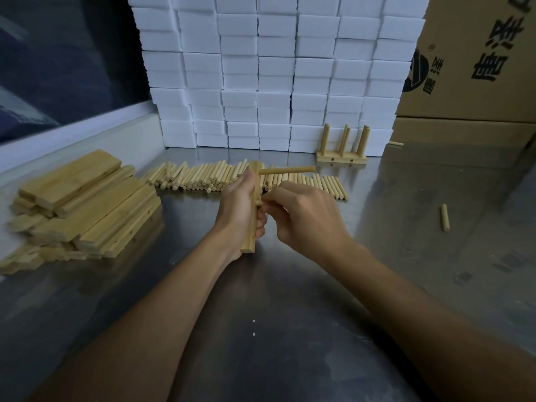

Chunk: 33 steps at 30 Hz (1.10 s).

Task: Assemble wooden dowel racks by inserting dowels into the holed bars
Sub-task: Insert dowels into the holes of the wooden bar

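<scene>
Left hand [242,211] gripping holed bar [251,227] upright above counter [290,300], one dowel [287,170] already seated. Right hand [304,216] pinching second dowel [260,203] at hole. Parts looking light, stiff; gripping near tip likely helping alignment.

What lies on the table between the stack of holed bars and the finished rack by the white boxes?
In the head view, a row of loose dowels lies between the holed bars and the finished rack.
</scene>
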Available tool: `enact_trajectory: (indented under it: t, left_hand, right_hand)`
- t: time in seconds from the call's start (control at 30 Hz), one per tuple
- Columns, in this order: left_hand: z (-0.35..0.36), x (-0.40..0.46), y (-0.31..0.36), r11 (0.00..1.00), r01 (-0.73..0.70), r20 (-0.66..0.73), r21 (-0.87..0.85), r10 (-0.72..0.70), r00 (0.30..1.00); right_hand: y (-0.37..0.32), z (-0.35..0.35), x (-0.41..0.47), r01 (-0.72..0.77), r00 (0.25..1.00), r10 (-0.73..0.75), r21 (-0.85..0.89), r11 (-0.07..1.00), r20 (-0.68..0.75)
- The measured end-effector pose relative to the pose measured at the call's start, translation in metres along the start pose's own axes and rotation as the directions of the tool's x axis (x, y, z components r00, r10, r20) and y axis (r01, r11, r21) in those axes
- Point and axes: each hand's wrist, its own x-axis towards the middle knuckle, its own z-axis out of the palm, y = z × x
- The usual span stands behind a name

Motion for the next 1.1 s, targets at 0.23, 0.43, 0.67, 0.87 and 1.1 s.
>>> enact_trajectory:
  t: [0.23, 0.43, 0.67, 0.87, 1.1]
  left_hand:
    - [0.004, -0.001, 0.0, 1.0, -0.011, -0.011, 0.018, 0.011, 1.0]
    - [0.005, 0.001, -0.004, 0.995, -0.034, 0.004, 0.095, 0.033, 0.999]
    - [0.008, 0.0, -0.005, 0.993, -0.056, -0.028, 0.108, 0.059, 0.998]
    - [0.011, -0.002, -0.001, 0.987, 0.006, -0.09, 0.163, 0.009, 0.996]
    - [0.01, -0.008, -0.002, 0.931, -0.078, -0.14, 0.356, 0.136, 0.981]
  right_hand:
    - [-0.004, -0.003, 0.0, -0.034, 0.999, 0.036, -0.057, 0.998, 0.026]
    - [-0.006, -0.011, 0.003, -0.164, 0.982, 0.164, -0.008, 0.986, 0.089]
    - [-0.006, -0.008, 0.004, -0.225, 0.969, 0.224, -0.003, 0.974, 0.101]
    - [-0.013, -0.003, 0.001, -0.1, 0.994, 0.108, -0.251, 0.963, 0.018]
    - [-0.01, 0.004, 0.0, -0.199, 0.98, 0.2, -0.159, 0.967, -0.007]
